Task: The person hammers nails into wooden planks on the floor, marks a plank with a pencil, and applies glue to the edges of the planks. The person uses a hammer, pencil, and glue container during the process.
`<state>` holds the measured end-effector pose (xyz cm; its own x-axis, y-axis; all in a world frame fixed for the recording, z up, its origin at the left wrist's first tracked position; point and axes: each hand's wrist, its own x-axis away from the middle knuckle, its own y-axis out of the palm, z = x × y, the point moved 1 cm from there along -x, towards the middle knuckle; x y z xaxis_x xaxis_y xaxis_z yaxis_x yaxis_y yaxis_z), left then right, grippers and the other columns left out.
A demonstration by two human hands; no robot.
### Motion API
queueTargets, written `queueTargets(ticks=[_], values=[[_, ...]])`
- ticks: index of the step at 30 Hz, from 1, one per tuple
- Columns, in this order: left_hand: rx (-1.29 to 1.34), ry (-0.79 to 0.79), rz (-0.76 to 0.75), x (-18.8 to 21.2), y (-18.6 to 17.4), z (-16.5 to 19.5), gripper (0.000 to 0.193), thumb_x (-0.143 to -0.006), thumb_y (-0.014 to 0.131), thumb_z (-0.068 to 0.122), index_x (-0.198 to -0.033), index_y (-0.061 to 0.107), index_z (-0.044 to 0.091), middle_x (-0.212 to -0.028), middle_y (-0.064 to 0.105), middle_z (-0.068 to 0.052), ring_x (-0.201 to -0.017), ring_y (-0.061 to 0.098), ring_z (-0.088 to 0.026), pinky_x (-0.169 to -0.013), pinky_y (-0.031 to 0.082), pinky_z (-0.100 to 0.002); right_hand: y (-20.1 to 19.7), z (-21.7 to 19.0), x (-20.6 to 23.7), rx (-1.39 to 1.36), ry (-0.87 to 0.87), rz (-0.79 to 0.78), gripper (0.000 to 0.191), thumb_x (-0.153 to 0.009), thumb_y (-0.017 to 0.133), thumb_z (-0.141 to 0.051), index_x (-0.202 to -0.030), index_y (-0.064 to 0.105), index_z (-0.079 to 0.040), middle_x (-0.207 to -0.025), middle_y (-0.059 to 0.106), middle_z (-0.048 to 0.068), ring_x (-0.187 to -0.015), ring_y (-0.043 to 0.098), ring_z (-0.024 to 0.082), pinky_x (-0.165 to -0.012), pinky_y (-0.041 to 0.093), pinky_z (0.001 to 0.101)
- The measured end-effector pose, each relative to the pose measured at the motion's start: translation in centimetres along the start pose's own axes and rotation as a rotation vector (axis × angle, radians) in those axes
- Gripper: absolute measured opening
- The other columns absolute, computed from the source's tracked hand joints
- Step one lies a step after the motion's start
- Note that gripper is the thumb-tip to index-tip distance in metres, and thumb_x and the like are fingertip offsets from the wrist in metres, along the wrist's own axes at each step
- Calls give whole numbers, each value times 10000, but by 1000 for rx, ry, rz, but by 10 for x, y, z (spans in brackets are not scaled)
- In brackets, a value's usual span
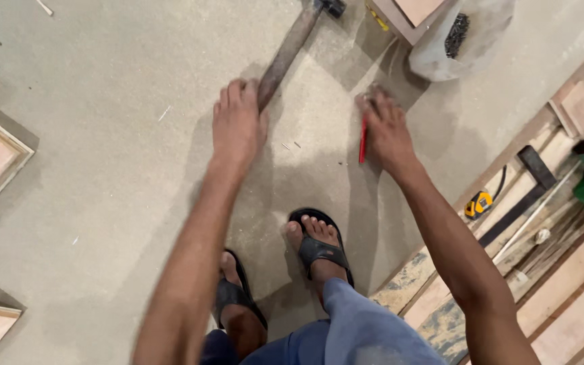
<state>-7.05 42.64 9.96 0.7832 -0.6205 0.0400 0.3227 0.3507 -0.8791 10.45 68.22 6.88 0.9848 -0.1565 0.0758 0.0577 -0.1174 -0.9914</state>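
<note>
Grey board floor (pixel 103 169) with hammer (pixel 290 47), red pencil (pixel 363 140), plastic bag (pixel 441 47), yellow tape measure (pixel 478 203)

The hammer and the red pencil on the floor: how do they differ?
The hammer is long, with a brown, worn handle; the red pencil is short, thin and bright. The left hand rests on the end of the hammer's handle, while the right hand covers part of the pencil. The hammer slants; the pencil lies nearly straight. Both lie on the grey floor.

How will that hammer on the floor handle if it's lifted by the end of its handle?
The hammer looks stiff, with a long wooden handle. Its dark head lies far from the left hand, so it will probably feel head-heavy and dip. The worn handle may be slightly slick.
</note>
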Motion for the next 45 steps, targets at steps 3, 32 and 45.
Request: queueTargets(ticks=[3, 32, 45], values=[[92, -187, -36, 25, 35, -19, 723, -812, 798, 192, -1431, 472, 8, -1315, 492, -187, -1214, 476, -352, -1022, 398, -490, 2, -3, -9, -173, 5, 203, 547, -920, 580, 24, -1464, 534, 10, -1507, 480, 262, -1315, 513, 442, -1118, 442, 524], [64, -121, 101, 34, 66, -23, 590, -922, 753, 171, -1443, 523, 21, -1328, 510, -203, -1266, 468, -377, -1065, 351, -529, -102, 72, 56, -280, 138, 431, 156, -1017, 714, 43, -1165, 669, 19, -1108, 692, 188, -910, 720, 306, -794, 582, 386], [161, -150, 99, 42, 50, -42, 550, -904, 738, 160, -1415, 561, 64, -1238, 536, -176, -1198, 499, -372, -1059, 369, -535, -91, 154, -114, 64, 50, -193, 394, -692, 796, -167, -1073, 774, -69, -1055, 733, 246, -972, 683, 436, -862, 550, 488]])
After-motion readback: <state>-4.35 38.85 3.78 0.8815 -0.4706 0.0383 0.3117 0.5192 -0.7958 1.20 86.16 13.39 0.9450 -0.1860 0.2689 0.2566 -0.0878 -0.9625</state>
